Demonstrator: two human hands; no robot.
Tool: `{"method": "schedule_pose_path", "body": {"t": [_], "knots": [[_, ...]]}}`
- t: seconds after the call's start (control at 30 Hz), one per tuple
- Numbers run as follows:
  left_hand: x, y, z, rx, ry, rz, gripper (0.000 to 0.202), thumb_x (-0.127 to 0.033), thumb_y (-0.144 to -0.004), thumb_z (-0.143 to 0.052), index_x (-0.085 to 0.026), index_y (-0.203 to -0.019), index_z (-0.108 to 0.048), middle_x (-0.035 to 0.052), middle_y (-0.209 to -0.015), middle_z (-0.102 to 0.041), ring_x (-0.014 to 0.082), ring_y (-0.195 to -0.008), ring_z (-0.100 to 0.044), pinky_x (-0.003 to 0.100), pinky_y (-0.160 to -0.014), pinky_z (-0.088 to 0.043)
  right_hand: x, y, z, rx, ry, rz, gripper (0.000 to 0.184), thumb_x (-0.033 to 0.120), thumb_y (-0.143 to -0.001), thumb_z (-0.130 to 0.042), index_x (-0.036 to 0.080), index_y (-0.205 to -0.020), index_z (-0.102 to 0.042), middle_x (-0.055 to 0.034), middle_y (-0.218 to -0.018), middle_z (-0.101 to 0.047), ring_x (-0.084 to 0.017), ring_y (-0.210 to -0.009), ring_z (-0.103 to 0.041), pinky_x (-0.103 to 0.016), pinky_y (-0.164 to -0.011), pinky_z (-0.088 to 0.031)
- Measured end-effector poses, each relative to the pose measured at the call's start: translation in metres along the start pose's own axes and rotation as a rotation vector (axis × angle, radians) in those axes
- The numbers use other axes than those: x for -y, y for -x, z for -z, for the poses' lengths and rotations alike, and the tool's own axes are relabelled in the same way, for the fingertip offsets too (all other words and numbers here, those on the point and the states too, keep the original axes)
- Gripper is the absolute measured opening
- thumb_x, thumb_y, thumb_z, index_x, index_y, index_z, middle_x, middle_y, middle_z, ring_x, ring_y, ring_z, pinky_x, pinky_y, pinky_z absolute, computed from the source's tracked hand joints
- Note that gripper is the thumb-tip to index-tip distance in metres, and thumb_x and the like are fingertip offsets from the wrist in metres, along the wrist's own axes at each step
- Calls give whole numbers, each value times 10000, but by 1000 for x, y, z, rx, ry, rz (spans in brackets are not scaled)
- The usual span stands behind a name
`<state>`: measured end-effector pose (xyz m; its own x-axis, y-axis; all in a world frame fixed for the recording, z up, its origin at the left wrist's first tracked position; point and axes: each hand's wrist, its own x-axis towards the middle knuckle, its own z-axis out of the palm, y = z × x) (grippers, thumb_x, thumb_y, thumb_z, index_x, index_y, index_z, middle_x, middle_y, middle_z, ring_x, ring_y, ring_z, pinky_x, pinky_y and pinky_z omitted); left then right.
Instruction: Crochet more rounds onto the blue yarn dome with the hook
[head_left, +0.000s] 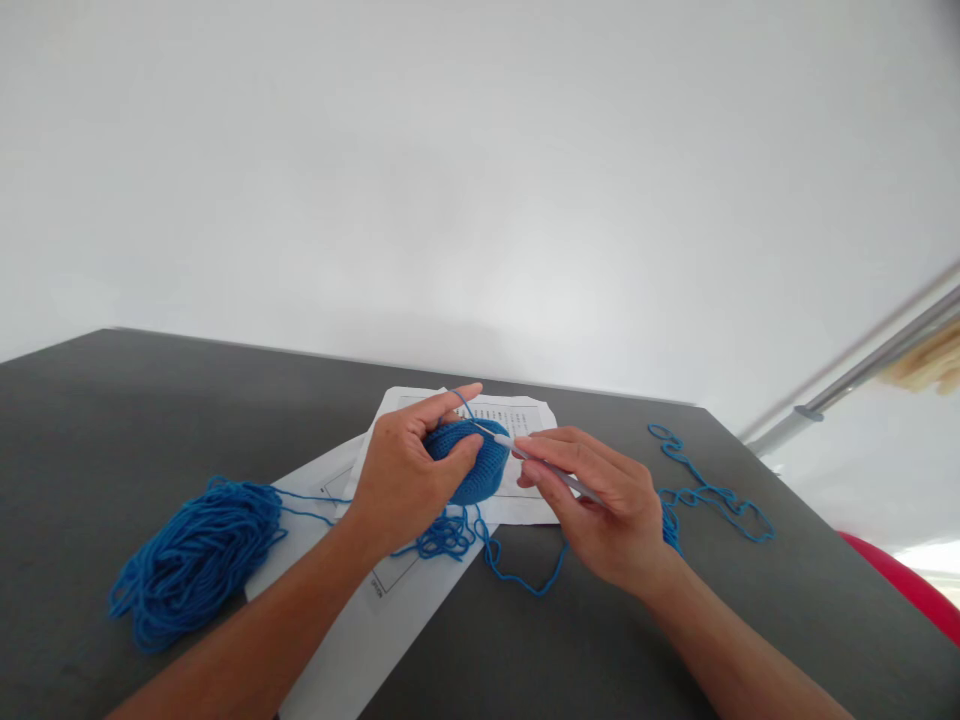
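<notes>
Dark table (225, 400) | left hand (409, 467) — pinching blue crocheted piece (487, 475) under thumb | right hand (615, 510) — grasping hook (505, 441)

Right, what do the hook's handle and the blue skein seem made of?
Hook handle: perhaps plastic or rubber; it looks smooth, pale grey and evenly coloured. Blue skein: yarn, soft-looking and matte, as its loose looped strands show; wool or acrylic, I can't tell.
</notes>
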<state>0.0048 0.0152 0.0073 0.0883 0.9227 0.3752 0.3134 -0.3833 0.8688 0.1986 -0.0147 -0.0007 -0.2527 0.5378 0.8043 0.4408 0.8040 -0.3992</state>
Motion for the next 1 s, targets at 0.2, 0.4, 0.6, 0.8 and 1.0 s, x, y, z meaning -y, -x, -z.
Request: {"method": "schedule_pose_path", "body": {"t": [0.2,0.4,0.6,0.8,1.0], "knots": [[-2,5,-5,15,72,-27,441,-185,-807,-695,-139,-1240,-766,-63,-642,-564,108,-601,-508,245,-612,-459,-1,3,-7,-25,12,12,240,53,-930,-662,167,-1127,-739,-97,-979,-772,-170,-830,-760,-264,-685,-648],[1,5,-5,24,331,68,446,-232,-814,-743,-133,-1249,-761,-23,-723,-685,117,-641,-578,238,-599,-475,5,1,-7,-70,-34,-11,232,49,-932,-658,164,-1112,-747,-68,-906,-777,-141,-744,-743,-253,-677,-625],[4,6,-8,23,565,176,460,-242,-761,-833,-138,-1206,-779,36,-835,-782,155,-728,-664,251,-646,-535,4,3,-8,-94,-64,-50,212,60,-939,-649,154,-1101,-751,-59,-866,-776,-131,-722,-738,-244,-675,-612],[3,4,-11,-27,717,266,435,-221,-716,-889,-160,-1139,-805,-21,-704,-710,87,-608,-594,189,-571,-503,6,7,-13,-100,61,28,243,33,-941,-636,143,-1139,-725,-86,-937,-784,-154,-810,-753,-261,-737,-635],[-6,2,-5,-8,971,367,507,-170,-601,-960,-137,-1087,-818,-33,-653,-673,61,-549,-576,142,-502,-475,14,15,-22,-94,407,265,400,47,-945,-643,112,-1340,-632,-148,-1094,-775,-236,-970,-750,-358,-825,-668]]}}
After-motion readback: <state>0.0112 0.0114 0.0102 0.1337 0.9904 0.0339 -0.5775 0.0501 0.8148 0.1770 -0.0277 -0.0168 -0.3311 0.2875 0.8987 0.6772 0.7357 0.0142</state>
